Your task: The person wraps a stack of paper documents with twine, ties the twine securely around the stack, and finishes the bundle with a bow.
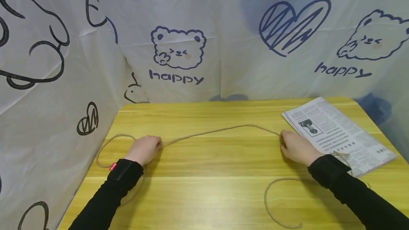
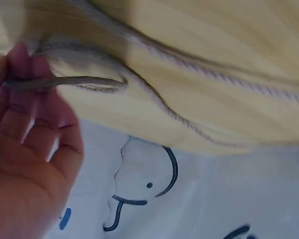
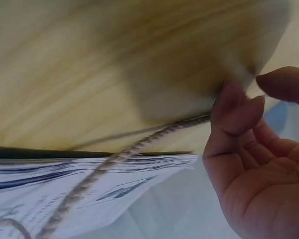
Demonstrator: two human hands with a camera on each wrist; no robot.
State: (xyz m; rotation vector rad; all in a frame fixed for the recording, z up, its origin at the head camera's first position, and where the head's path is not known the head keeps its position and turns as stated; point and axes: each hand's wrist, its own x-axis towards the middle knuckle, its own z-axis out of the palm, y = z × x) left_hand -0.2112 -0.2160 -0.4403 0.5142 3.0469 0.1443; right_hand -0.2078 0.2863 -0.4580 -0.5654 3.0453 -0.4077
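A long tan rope [image 1: 220, 130] lies across the yellow wooden table [image 1: 204, 194]. My left hand [image 1: 145, 149] grips it at the left, with fingers curled round the strand [image 2: 65, 82]. My right hand [image 1: 295, 146] pinches the rope at the right, next to a folded newspaper [image 1: 338, 134]. Between the hands the rope arcs slightly toward the far edge. Beyond the left hand the rope makes a loop [image 1: 110, 144]; past the right hand it runs under the sleeve and curls into a loose end [image 1: 271, 205]. In the right wrist view the rope [image 3: 114, 154] runs from the fingertips over the newspaper [image 3: 89, 189].
A white cloth backdrop [image 1: 204, 38] with bear and heart drawings encloses the table at the back and left. The newspaper fills the table's right rear corner. Both arms wear black sleeves.
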